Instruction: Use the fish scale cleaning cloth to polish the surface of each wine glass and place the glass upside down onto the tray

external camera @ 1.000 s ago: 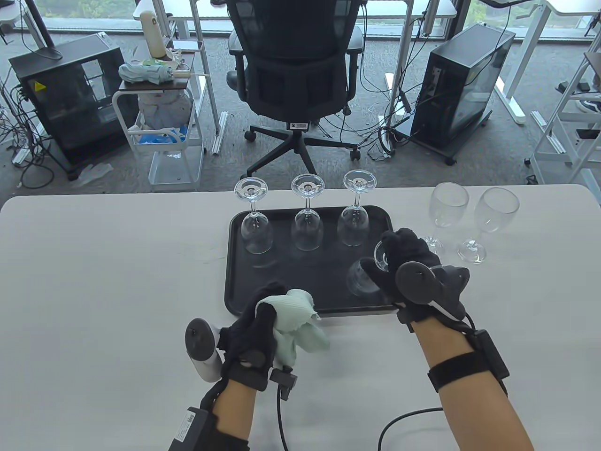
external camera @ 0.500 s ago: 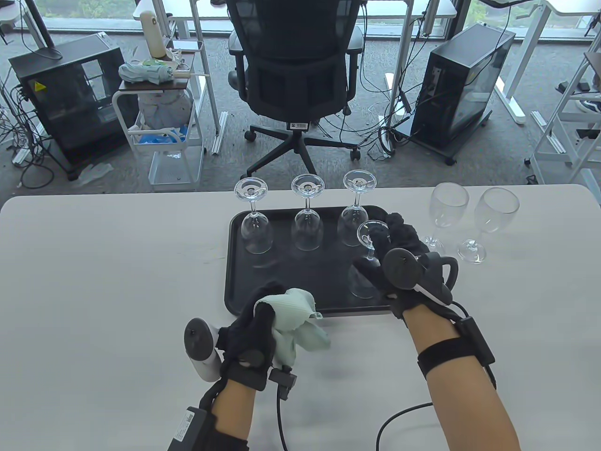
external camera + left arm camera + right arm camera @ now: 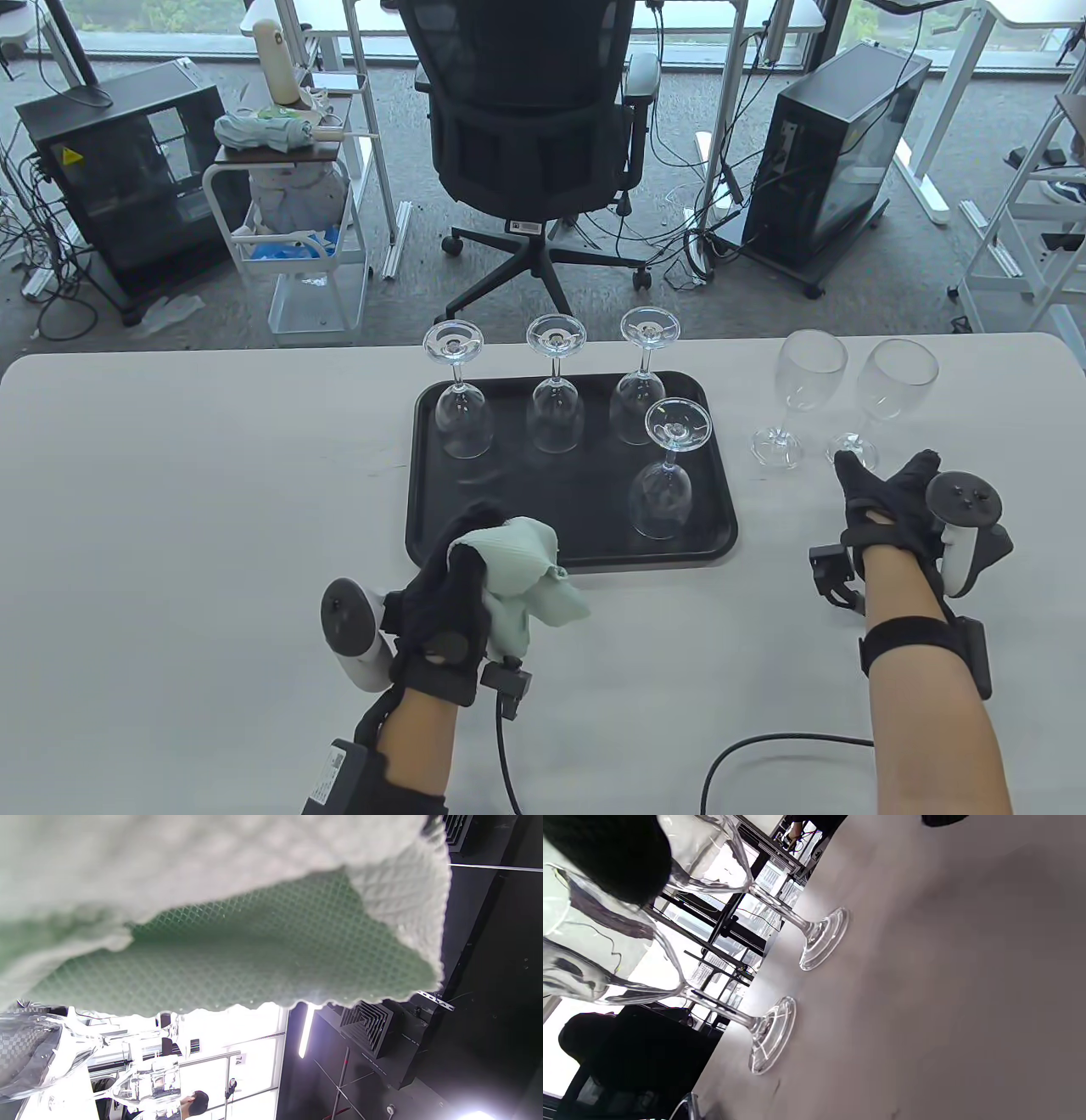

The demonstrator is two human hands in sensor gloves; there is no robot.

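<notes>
Left fingers: curled round a bunched pale green cloth (image 3: pixel 526 577), which spills out at their 3 o'clock side; in the left wrist view the cloth (image 3: pixel 237 942) fills most of the frame.
Left hand (image 3: pixel 450 594): above the table (image 3: pixel 170 509), just off the near edge of the tray, back of the hand up, tracker at its 9 o'clock side.
Right fingers: spread and fairly straight, holding nothing; one fingertip (image 3: pixel 844 463) is just beside the foot of the nearer upright glass, contact not clear.
Right hand (image 3: pixel 891 501): at 3 o'clock from the tray, thumb side turned up, tracker on its 3 o'clock side, forearm running in from 6 o'clock.
Tray (image 3: pixel 424 509): black, rectangular, flat on the table; four wine glasses stand in it upside down, feet up.
Tray, far row: three upturned glasses (image 3: pixel 462 416) side by side along the 12 o'clock edge.
Tray, near right: a fourth upturned glass (image 3: pixel 662 501) stands apart from both hands.
Table, right of tray: two upright glasses (image 3: pixel 806 382), close together; the right wrist view shows their feet (image 3: pixel 772 1035) resting on the table.
</notes>
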